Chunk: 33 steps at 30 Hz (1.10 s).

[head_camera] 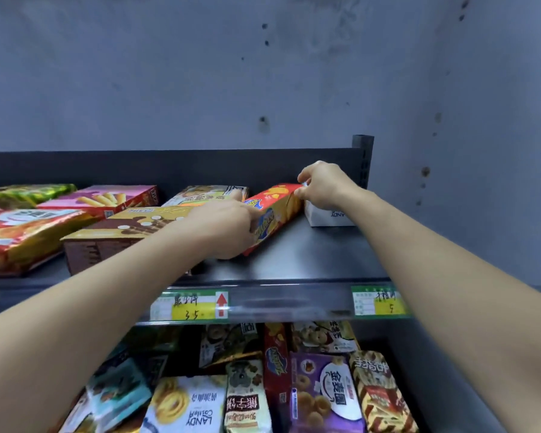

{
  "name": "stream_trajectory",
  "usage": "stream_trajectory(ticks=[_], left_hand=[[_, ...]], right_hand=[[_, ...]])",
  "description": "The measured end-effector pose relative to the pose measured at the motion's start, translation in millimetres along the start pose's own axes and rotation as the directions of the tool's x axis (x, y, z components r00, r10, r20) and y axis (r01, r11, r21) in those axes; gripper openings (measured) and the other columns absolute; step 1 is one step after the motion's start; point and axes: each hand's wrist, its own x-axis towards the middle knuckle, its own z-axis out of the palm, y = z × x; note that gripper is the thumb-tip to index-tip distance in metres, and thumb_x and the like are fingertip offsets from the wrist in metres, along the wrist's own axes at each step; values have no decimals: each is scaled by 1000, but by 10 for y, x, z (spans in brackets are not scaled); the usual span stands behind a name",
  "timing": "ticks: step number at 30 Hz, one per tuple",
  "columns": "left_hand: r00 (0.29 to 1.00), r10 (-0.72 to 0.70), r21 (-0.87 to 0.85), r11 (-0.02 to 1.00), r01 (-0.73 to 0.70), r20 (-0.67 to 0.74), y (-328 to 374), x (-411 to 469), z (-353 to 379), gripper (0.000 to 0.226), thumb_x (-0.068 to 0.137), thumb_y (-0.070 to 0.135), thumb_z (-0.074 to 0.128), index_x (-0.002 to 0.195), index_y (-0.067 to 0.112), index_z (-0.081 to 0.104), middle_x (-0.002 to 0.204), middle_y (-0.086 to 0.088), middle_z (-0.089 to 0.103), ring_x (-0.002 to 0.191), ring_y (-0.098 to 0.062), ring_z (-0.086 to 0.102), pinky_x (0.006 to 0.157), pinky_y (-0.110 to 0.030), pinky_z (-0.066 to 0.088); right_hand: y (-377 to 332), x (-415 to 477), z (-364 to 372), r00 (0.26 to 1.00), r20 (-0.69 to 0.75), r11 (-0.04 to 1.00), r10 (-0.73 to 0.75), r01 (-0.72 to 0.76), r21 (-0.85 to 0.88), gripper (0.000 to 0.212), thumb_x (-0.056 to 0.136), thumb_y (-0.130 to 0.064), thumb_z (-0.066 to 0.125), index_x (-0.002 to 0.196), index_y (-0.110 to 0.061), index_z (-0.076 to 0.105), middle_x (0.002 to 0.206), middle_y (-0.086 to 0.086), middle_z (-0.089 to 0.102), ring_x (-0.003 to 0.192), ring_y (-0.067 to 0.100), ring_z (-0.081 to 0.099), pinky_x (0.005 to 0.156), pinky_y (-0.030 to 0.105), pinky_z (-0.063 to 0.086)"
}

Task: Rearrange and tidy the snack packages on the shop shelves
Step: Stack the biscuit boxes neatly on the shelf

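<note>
A long red and yellow snack box (277, 210) lies tilted on the top shelf (310, 254), its far end raised. My left hand (228, 228) grips its near end from the left side. My right hand (324, 184) pinches its far end, just above a white box (328, 215) that stands at the shelf's right end. Left of the red box sit a brown and gold biscuit-stick box (119, 235), a pink stick-biscuit box (103, 200), a red and yellow bag (16, 235) and a pale box (205, 195) at the back.
A dark back panel and an upright post (363, 160) close the top shelf behind and at the right. Price labels (189, 306) hang on the shelf's front rail. The lower shelf holds several packed snack bags and boxes (319, 395). A grey wall rises behind.
</note>
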Motion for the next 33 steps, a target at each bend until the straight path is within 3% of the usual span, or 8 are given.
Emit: stream_trajectory(ticks=[4, 7, 9, 12, 20, 25, 29, 33], left_hand=[[996, -66, 28, 997, 68, -67, -137, 1, 11, 8, 92, 21, 50, 85, 20, 46, 107, -5, 40, 90, -23, 44, 70, -28, 34], [980, -119, -3, 993, 120, -162, -190, 18, 22, 16, 93, 27, 52, 95, 14, 42, 110, -9, 47, 105, -29, 51, 75, -31, 37], [966, -161, -18, 987, 161, -202, -208, 16, 33, 24, 93, 29, 52, 105, 11, 40, 113, -12, 48, 105, -33, 53, 74, -33, 37], [953, -156, 58, 983, 177, -258, -215, 21, 69, 24, 93, 31, 51, 96, 14, 34, 113, -12, 57, 104, -32, 55, 74, -33, 38], [963, -162, 101, 977, 187, -218, -169, 73, 102, 18, 92, 24, 53, 89, 18, 37, 113, -8, 60, 105, -29, 53, 82, -32, 37], [951, -189, 53, 977, 208, -246, -122, 53, 102, 18, 93, 20, 52, 86, 15, 37, 108, -10, 59, 99, -29, 54, 73, -30, 35], [937, -213, 6, 975, 223, -278, -79, 15, 70, 13, 93, 18, 52, 86, 13, 42, 107, -13, 61, 98, -32, 56, 71, -30, 33], [881, -233, -21, 969, 247, -413, -52, -38, -72, 12, 90, 17, 53, 100, 9, 53, 110, -18, 63, 101, -36, 58, 72, -30, 27]], right_hand=[[-50, 215, 124, 999, 44, 999, 17, -15, -39, 33, 91, -19, 54, 118, -1, 60, 120, 15, 63, 113, 32, 58, 95, 38, 49], [-76, 383, 204, 995, 95, 996, 31, -23, -82, 28, 95, -26, 48, 107, -3, 61, 111, 14, 62, 105, 31, 57, 79, 31, 45], [-95, 488, 262, 992, 116, 992, 51, -37, -117, 33, 97, -32, 45, 113, -7, 59, 119, 15, 59, 114, 34, 52, 85, 32, 43], [-126, 612, 332, 985, 142, 983, 97, -72, -171, 42, 97, -39, 41, 123, -9, 55, 131, 16, 52, 125, 37, 43, 102, 39, 40], [-81, 792, 461, 984, 104, 978, 144, -125, -168, 45, 98, -41, 36, 127, -11, 52, 139, 15, 46, 133, 37, 32, 111, 43, 26], [-52, 849, 471, 986, 65, 986, 151, -146, -80, 39, 99, -32, 35, 125, -10, 52, 139, 18, 45, 137, 36, 26, 115, 47, 15], [-41, 870, 435, 988, -5, 987, 153, -152, 54, 33, 96, -24, 37, 118, -7, 56, 131, 18, 51, 127, 37, 37, 106, 40, 30], [-118, 818, 259, 977, -124, 952, 174, -135, 275, 33, 94, -19, 36, 113, -2, 57, 132, 23, 47, 119, 39, 46, 99, 36, 38]])
